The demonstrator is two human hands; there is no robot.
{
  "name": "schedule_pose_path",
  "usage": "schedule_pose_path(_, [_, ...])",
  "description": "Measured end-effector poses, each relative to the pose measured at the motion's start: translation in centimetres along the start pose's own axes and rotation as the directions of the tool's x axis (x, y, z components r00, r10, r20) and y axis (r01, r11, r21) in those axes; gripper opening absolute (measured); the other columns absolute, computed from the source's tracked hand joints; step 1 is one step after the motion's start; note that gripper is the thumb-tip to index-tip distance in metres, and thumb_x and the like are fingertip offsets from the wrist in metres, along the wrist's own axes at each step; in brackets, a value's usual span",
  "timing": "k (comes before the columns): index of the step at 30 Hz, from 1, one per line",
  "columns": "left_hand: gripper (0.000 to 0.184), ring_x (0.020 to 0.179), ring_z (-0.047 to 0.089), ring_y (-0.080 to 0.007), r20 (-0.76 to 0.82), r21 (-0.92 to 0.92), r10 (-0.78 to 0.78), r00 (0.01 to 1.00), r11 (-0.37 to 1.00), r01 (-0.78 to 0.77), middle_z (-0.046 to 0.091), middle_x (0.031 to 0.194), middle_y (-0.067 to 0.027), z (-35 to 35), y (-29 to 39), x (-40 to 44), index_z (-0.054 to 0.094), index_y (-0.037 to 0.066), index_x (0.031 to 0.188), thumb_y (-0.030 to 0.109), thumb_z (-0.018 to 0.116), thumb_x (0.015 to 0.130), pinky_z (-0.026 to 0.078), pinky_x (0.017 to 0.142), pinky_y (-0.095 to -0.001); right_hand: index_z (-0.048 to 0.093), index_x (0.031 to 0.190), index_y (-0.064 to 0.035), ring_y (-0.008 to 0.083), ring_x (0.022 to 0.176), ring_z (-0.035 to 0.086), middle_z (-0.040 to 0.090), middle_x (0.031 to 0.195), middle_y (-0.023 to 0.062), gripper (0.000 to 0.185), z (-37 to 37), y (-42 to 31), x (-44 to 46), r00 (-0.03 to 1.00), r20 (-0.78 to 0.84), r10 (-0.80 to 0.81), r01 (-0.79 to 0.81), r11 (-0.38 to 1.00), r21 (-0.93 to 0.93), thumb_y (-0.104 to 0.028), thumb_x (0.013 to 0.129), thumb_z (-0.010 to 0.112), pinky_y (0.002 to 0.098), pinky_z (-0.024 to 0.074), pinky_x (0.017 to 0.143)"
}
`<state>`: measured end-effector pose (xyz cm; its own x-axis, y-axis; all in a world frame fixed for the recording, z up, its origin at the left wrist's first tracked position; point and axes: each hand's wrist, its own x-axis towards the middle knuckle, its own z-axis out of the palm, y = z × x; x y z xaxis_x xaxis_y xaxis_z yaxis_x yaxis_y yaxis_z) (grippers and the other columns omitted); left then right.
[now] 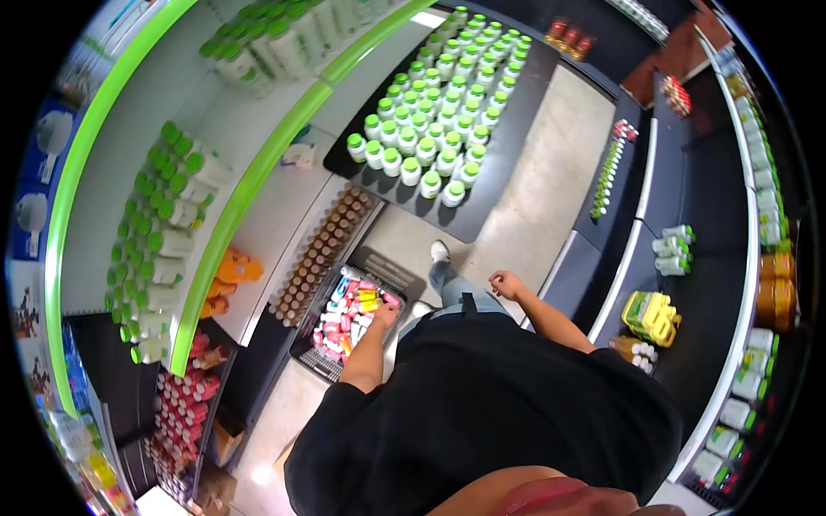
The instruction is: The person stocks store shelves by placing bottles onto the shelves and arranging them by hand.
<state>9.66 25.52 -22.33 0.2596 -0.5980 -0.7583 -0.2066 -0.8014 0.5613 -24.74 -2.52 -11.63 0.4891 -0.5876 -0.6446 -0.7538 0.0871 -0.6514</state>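
Observation:
My left hand [385, 316] is over the right side of a black shopping basket [303, 354], its fingers closed around what looks like a small pink bottle [392, 300]. Below it, the basket is heaped with small pink, white and yellow bottles [342, 316]; their labels are too small to read. My right hand [506, 285] hangs beside my hip over the floor, fingers loosely bent and apart, with nothing in it.
White bottles with green caps [426, 150] stand in rows on a dark table [469, 219] ahead. Shelves at left hold green-capped bottles [163, 245], orange bottles [232, 273] and brown-topped bottles [320, 254]. Yellow jugs [651, 318] sit on the right shelf.

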Motion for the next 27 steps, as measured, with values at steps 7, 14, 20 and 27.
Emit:
schedule_pose_path(7, [0.035, 0.078, 0.063, -0.0157, -0.004, -0.297, 0.234, 0.972, 0.928, -0.224, 0.069, 0.089, -0.0090, 4.4, 7.9, -0.2, 0.063, 0.003, 0.118, 0.016, 0.061, 0.086, 0.051, 0.071, -0.0305, 0.070, 0.104, -0.0010, 0.0268, 0.067, 0.069, 0.071, 0.078, 0.0177, 0.035, -0.3, 12.6, -5.8, 0.914, 0.104, 0.392, -0.349, 0.891, -0.292, -0.027, 0.083, 0.059, 0.0388, 0.0562, 0.068])
schedule_pose_path(14, [0.021, 0.078, 0.064, -0.0172, 0.361, -0.385, 0.135, 0.923, 0.923, 0.016, 0.069, 0.087, -0.0110, 3.1, 6.3, -4.7, 0.070, 0.004, 0.094, 0.018, 0.056, 0.089, 0.052, 0.073, -0.0322, 0.071, 0.103, -0.0045, 0.0237, 0.070, 0.070, 0.073, 0.085, 0.0138, 0.027, -4.7, 14.3, -3.7, 0.961, 0.079, 0.266, -0.246, 0.948, -0.203, -0.022, 0.086, 0.058, 0.0379, 0.0569, 0.064])
schedule_pose_path(20, [0.025, 0.080, 0.065, -0.0199, 0.262, 0.210, 0.280, 0.923, 0.917, -0.338, 0.070, 0.087, -0.0104, 3.4, 4.3, -7.1, 0.070, 0.003, 0.091, 0.024, 0.056, 0.091, 0.052, 0.075, -0.0351, 0.068, 0.103, -0.0068, 0.0198, 0.063, 0.067, 0.072, 0.080, 0.0122, 0.023, -7.5, 13.1, -1.8, 0.975, -0.209, 0.072, -0.034, 0.983, 0.182, -0.021, 0.087, 0.061, 0.0360, 0.0548, 0.058])
schedule_pose_path(27, [0.032, 0.076, 0.063, -0.0189, 0.223, 0.203, 0.172, 0.960, 0.955, -0.218, 0.070, 0.085, -0.0078, 7.8, 17.2, 2.8, 0.070, 0.003, 0.097, 0.032, 0.057, 0.094, 0.052, 0.071, -0.0343, 0.067, 0.102, -0.0020, 0.0205, 0.063, 0.067, 0.071, 0.082, 0.0116, 0.022, -12.3, 19.1, -3.3, 0.971, -0.126, 0.203, -0.145, 0.918, 0.369, -0.017, 0.088, 0.059, 0.0342, 0.0553, 0.057])
